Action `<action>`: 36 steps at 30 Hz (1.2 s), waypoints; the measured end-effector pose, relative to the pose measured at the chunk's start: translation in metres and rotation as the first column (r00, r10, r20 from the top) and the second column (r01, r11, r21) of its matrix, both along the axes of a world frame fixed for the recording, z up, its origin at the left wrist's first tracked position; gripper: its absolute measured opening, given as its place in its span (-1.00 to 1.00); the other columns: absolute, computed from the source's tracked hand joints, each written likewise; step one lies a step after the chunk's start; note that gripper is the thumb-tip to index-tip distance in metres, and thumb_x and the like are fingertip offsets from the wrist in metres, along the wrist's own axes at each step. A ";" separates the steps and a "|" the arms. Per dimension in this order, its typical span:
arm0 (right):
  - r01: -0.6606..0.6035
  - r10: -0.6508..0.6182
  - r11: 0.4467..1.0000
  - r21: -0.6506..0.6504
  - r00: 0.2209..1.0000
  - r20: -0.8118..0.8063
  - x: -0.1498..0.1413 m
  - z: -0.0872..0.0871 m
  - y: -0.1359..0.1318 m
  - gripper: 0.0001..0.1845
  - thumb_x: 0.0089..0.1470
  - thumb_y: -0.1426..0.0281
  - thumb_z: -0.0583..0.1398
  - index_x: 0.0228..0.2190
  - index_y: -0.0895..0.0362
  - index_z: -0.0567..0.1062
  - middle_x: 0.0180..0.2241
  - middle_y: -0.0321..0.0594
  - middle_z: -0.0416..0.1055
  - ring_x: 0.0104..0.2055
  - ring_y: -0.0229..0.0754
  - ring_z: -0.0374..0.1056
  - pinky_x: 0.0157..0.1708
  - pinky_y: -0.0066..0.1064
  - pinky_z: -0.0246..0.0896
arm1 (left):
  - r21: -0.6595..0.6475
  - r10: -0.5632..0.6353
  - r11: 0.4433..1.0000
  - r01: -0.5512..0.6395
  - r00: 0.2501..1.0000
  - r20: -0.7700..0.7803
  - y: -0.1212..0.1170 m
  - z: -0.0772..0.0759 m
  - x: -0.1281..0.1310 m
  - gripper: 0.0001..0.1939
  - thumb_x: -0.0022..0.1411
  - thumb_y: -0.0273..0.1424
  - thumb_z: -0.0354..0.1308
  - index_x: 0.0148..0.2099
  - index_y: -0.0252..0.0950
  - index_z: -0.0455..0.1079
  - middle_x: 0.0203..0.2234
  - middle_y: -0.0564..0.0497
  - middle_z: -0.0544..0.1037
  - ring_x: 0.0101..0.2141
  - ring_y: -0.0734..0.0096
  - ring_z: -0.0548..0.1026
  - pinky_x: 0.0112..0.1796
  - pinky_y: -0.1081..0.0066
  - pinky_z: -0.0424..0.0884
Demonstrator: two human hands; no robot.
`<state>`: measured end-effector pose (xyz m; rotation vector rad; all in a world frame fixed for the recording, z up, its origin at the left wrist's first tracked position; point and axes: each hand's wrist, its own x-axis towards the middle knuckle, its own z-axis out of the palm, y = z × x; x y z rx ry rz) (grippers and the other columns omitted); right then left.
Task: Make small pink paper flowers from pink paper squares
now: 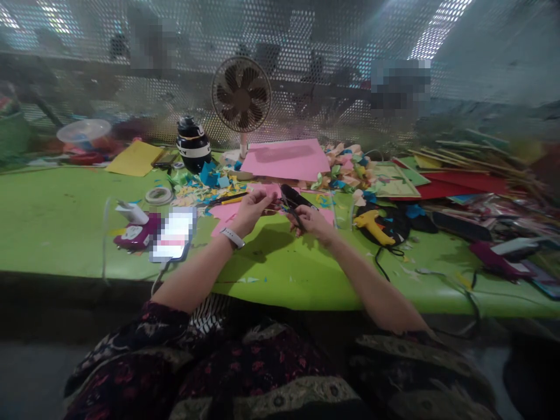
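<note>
My left hand [251, 211], with a pale band at the wrist, is raised above the table, thumb and fingertips pinched together. What lies between them is too small and blurred to make out. Close beside it, my right hand [311, 224] is closed on dark scissors [294, 211], which point up toward the left fingertips. Pink paper pieces [225, 219] lie under and behind both hands. A black elongated object [308, 201] lies just behind the scissors. Yellow and black pencil-like tools [234, 199] rest left of the pink paper.
Paper scraps [196, 192] and a large pink sheet [286, 160] lie behind, near a fan [241, 93] and a black jar [193, 146]. A phone [174, 233] and tape roll [158, 195] sit left. A yellow glue gun [375, 226] lies right on the green table [280, 286].
</note>
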<state>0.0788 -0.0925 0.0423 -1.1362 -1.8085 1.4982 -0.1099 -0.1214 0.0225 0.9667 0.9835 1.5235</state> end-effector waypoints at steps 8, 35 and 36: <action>-0.015 0.014 0.999 0.038 1.000 0.010 0.002 -0.003 0.002 -0.45 -0.21 0.02 0.46 -0.42 0.11 0.37 -0.55 -0.35 0.42 -0.60 -0.37 0.28 -0.62 -0.52 0.22 | 0.018 0.010 1.000 -0.011 1.000 0.030 0.000 0.000 0.001 -0.56 -0.03 -0.11 0.47 -0.34 -0.33 0.40 -0.43 0.04 0.59 -0.45 0.50 0.59 -0.32 0.46 0.50; -0.021 0.012 0.993 0.113 0.997 0.078 0.003 -0.007 0.003 -0.34 -0.30 -0.14 0.43 -0.45 0.09 0.32 -0.59 -0.35 0.38 -0.56 -0.32 0.26 -0.61 -0.48 0.11 | -0.004 0.018 1.000 -0.017 0.992 0.126 -0.001 0.001 0.003 -0.59 -0.05 -0.22 0.51 -0.40 -0.32 0.34 -0.44 0.05 0.61 -0.44 0.50 0.59 -0.21 0.40 0.52; -0.023 0.012 0.992 0.128 0.997 0.082 0.003 -0.008 0.003 -0.34 -0.29 -0.14 0.42 -0.45 0.09 0.32 -0.59 -0.36 0.37 -0.57 -0.33 0.24 -0.62 -0.49 0.07 | -0.004 0.018 1.000 -0.018 0.992 0.125 0.000 0.001 0.003 -0.58 -0.06 -0.21 0.51 -0.40 -0.32 0.35 -0.43 0.05 0.61 -0.44 0.51 0.59 -0.21 0.41 0.52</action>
